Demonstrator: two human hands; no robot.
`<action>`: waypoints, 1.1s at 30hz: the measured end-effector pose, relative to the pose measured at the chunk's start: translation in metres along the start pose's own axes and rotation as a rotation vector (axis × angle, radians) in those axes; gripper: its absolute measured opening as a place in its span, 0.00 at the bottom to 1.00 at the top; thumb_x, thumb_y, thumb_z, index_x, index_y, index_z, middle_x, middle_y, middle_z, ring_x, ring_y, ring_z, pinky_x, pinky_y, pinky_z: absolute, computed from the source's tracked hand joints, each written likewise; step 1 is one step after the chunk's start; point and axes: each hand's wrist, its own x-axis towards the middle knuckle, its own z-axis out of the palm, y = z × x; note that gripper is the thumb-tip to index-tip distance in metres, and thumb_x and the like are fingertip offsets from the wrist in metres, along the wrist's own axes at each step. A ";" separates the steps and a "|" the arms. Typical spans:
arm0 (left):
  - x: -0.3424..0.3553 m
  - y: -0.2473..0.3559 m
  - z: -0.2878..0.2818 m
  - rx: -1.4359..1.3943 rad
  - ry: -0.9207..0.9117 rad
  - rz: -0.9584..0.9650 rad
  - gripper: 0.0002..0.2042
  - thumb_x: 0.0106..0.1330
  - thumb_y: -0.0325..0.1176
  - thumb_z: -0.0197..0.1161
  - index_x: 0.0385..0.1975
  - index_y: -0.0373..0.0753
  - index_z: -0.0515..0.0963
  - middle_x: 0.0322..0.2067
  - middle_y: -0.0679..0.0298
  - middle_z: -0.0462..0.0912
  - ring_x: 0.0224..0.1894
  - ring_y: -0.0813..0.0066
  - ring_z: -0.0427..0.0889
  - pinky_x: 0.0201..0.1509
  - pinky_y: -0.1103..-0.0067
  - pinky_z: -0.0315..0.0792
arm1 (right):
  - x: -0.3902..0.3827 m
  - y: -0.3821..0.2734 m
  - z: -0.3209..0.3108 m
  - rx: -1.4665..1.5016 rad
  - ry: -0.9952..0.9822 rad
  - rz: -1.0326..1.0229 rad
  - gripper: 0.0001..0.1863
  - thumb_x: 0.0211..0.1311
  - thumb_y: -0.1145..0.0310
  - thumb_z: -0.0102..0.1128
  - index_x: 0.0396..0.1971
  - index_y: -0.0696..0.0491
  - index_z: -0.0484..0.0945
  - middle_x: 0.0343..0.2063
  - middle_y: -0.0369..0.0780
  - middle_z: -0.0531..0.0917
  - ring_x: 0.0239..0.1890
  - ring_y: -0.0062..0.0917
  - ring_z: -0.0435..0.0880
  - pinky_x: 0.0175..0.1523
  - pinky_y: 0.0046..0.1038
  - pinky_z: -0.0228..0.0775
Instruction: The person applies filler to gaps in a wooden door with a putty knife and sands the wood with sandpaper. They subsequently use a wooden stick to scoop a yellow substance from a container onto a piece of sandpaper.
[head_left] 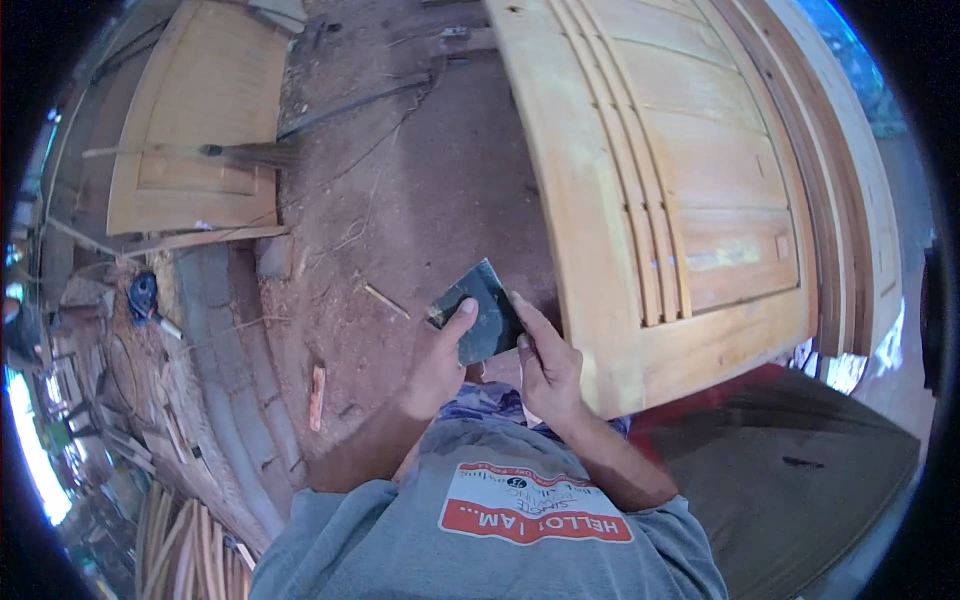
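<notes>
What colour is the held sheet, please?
The sheet is dark greenish-grey; the head view shows it.

A carpentry workshop with a brown earthen floor [430, 170]: a panelled wooden door [725, 165] at right, another panel [215, 100] upper left, slender wooden strips [205, 550] lower left and, near the dim left rim, probably scrap timber [122, 445].

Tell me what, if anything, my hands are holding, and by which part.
A dark, flat, four-sided sheet: the left hand grips its left side, thumb across the face; the right hand holds its right edge.
</notes>
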 end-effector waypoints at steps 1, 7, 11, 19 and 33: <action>-0.001 0.008 -0.011 0.005 -0.001 0.012 0.20 0.77 0.46 0.52 0.55 0.36 0.77 0.46 0.59 0.85 0.49 0.70 0.85 0.53 0.72 0.79 | 0.004 -0.003 0.010 -0.066 -0.030 -0.026 0.28 0.64 0.85 0.50 0.65 0.57 0.71 0.48 0.52 0.85 0.49 0.40 0.87 0.53 0.33 0.78; -0.011 0.067 -0.044 -0.048 0.125 0.213 0.11 0.73 0.38 0.61 0.43 0.35 0.80 0.35 0.64 0.85 0.35 0.77 0.84 0.38 0.78 0.78 | 0.032 -0.034 0.056 -0.058 -0.216 0.155 0.28 0.61 0.86 0.54 0.64 0.60 0.72 0.51 0.56 0.82 0.53 0.43 0.85 0.56 0.33 0.77; -0.013 0.087 -0.065 -0.104 0.200 0.269 0.10 0.73 0.35 0.62 0.43 0.35 0.80 0.36 0.64 0.84 0.37 0.78 0.83 0.40 0.78 0.78 | 0.043 -0.030 0.088 -0.090 -0.194 0.000 0.30 0.58 0.87 0.54 0.64 0.59 0.72 0.49 0.54 0.83 0.42 0.38 0.88 0.49 0.31 0.79; -0.018 0.105 -0.109 -0.182 0.249 0.458 0.11 0.72 0.34 0.63 0.45 0.34 0.81 0.38 0.65 0.84 0.38 0.78 0.82 0.43 0.77 0.77 | 0.070 -0.058 0.131 -0.063 -0.237 -0.092 0.32 0.55 0.88 0.49 0.64 0.58 0.73 0.46 0.53 0.85 0.36 0.35 0.88 0.45 0.30 0.79; -0.056 0.158 -0.149 -0.220 0.524 0.652 0.13 0.70 0.33 0.64 0.50 0.35 0.80 0.42 0.64 0.84 0.42 0.75 0.83 0.46 0.75 0.79 | 0.119 -0.079 0.189 0.052 -0.410 -0.213 0.24 0.63 0.82 0.50 0.59 0.54 0.76 0.36 0.53 0.84 0.36 0.33 0.88 0.43 0.30 0.78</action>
